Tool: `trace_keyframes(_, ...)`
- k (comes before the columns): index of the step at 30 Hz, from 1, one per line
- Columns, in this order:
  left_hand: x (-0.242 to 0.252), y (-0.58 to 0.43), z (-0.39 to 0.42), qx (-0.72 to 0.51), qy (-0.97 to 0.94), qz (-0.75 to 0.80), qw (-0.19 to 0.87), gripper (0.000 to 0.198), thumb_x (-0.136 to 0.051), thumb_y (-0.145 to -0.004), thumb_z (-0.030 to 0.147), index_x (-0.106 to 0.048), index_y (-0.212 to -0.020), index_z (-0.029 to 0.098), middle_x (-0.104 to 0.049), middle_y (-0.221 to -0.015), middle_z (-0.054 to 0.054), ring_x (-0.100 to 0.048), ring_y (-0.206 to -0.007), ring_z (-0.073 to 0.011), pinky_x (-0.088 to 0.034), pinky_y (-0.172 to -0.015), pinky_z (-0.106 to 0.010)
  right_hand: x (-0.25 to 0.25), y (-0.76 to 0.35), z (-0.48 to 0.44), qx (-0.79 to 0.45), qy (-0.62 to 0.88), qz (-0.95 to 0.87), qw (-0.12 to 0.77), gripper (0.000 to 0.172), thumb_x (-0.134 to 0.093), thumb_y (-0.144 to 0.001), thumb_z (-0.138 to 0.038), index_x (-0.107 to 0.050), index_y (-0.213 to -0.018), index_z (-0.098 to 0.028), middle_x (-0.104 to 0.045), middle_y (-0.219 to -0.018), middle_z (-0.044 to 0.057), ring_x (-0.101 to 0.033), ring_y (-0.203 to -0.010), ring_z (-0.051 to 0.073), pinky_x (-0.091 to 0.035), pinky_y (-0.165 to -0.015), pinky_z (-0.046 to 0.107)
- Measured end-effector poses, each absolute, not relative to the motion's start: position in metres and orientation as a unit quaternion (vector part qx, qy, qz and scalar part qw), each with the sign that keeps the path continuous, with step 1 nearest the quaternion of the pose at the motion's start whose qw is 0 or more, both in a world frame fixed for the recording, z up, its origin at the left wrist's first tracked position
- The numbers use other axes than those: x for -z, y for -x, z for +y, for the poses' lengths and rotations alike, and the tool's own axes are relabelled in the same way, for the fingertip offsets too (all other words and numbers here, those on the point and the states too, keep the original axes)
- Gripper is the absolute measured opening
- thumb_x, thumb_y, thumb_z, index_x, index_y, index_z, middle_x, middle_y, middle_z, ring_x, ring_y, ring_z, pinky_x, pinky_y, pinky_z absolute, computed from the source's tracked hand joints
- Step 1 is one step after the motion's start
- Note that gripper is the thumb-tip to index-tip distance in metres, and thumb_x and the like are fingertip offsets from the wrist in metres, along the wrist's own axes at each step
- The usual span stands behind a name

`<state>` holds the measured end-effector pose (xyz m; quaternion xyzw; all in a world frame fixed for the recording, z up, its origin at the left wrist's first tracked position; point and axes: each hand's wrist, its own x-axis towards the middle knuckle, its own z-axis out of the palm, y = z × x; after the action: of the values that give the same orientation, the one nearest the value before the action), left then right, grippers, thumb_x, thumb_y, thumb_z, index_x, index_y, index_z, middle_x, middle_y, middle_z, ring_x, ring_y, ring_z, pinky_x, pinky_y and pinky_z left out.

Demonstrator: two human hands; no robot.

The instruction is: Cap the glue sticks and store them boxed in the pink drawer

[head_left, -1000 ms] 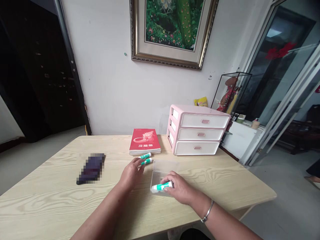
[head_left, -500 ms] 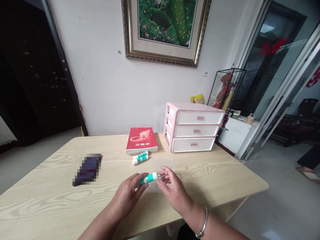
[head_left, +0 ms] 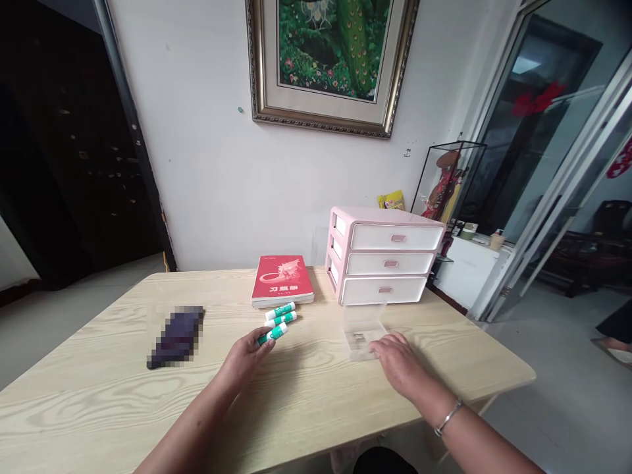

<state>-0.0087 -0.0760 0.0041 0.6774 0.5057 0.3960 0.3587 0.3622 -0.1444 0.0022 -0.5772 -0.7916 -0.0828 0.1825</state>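
left hand (head_left: 244,360) on glue stick (head_left: 273,334), right hand (head_left: 399,363) at clear tray (head_left: 363,332)

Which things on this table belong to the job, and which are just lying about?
In use: left hand holding a glue stick; two more glue sticks; right hand beside a clear plastic tray.

Lying about: red paperback book; pink three-drawer organizer; blurred dark object.

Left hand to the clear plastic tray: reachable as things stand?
Probably yes. The left hand seems to hold a glue stick, but nothing stands on the wooden tabletop between it and the clear plastic tray. The right hand is on the tray's far side.
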Motion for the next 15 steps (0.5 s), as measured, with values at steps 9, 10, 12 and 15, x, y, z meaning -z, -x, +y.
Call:
trace_keyframes(9,-0.006,-0.027,-0.053,-0.386,-0.634,0.489,0.458,0.05,-0.068,-0.073,0.046,-0.064,-0.112,0.015,-0.059,-0.068,0.002,-0.048,-0.058,-0.0127,-0.036,-0.057,-0.025,0.001,-0.366,-0.134,0.108,0.597,-0.718,0.34,0.042,-0.044,-0.08,-0.01,-0.066,-0.114,-0.02,-0.066,-0.116,0.011,-0.056,-0.115,0.026,-0.04,-0.105,0.045)
trace_keyframes(10,-0.009,-0.032,-0.051,-0.39,-0.629,0.486,0.465,0.049,-0.068,-0.073,0.045,-0.063,-0.112,0.016,-0.059,-0.068,0.002,-0.047,-0.057,-0.0118,-0.036,-0.057,-0.025,-0.002,-0.349,-0.132,0.067,0.582,-0.719,0.375,0.039,-0.044,-0.083,-0.012,-0.065,-0.114,-0.02,-0.066,-0.116,0.01,-0.058,-0.112,0.024,-0.044,-0.102,0.042)
trace_keyframes(12,-0.014,-0.041,-0.047,-0.413,-0.617,0.472,0.476,0.044,-0.071,-0.071,0.042,-0.063,-0.107,0.017,-0.06,-0.07,0.003,-0.046,-0.057,-0.0105,-0.036,-0.057,-0.024,-0.01,-0.309,-0.126,-0.024,0.563,-0.691,0.453,0.033,-0.043,-0.088,-0.019,-0.062,-0.116,-0.02,-0.068,-0.112,0.009,-0.064,-0.1,0.021,-0.053,-0.087,0.035)
trace_keyframes(15,-0.014,-0.051,-0.039,-0.458,-0.602,0.432,0.492,0.034,-0.075,-0.067,0.037,-0.062,-0.089,0.016,-0.06,-0.071,0.002,-0.049,-0.061,-0.011,-0.037,-0.06,-0.024,-0.02,-0.25,-0.101,-0.089,0.552,-0.668,0.492,0.032,-0.045,-0.091,-0.027,-0.06,-0.118,-0.019,-0.067,-0.115,0.01,-0.065,-0.097,0.02,-0.054,-0.084,0.033)
